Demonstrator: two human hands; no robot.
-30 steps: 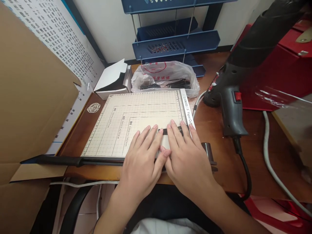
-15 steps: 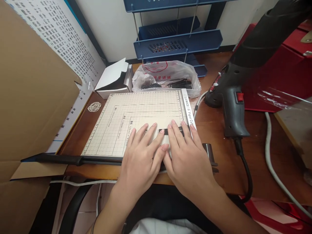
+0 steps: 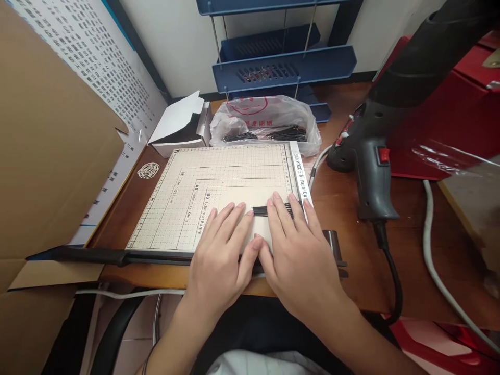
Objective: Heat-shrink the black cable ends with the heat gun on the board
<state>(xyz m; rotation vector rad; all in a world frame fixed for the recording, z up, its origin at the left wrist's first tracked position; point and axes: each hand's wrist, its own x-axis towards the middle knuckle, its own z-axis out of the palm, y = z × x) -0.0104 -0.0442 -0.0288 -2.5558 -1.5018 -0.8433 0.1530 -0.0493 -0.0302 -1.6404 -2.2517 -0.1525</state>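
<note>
A cream-coloured paper cutter (image 3: 172, 203) with printed size lines lies flat in front of me. My right hand (image 3: 302, 250) rests on its right part, palm down with outstretched fingers, over a row of thin black wires (image 3: 260, 211). The wires lie side by side; their left ends show past my index finger, and the fingers hide much of the rest. My left hand (image 3: 221, 252) lies flat on the board just left of the wire ends, fingers spread and nothing held. Both thumbs nearly meet near the board's front edge.
The cutter's black handle (image 3: 91, 255) reaches left along the front. Behind stand a white box (image 3: 177, 122), a plastic bag (image 3: 238, 115) of black wires and a blue rack (image 3: 283, 70). White bands (image 3: 148, 170) lie left. A heat gun (image 3: 375, 156) with its cord stands right.
My left hand has shifted slightly left, away from the wire ends, which now show more fully. My right hand stays over the wires.
</note>
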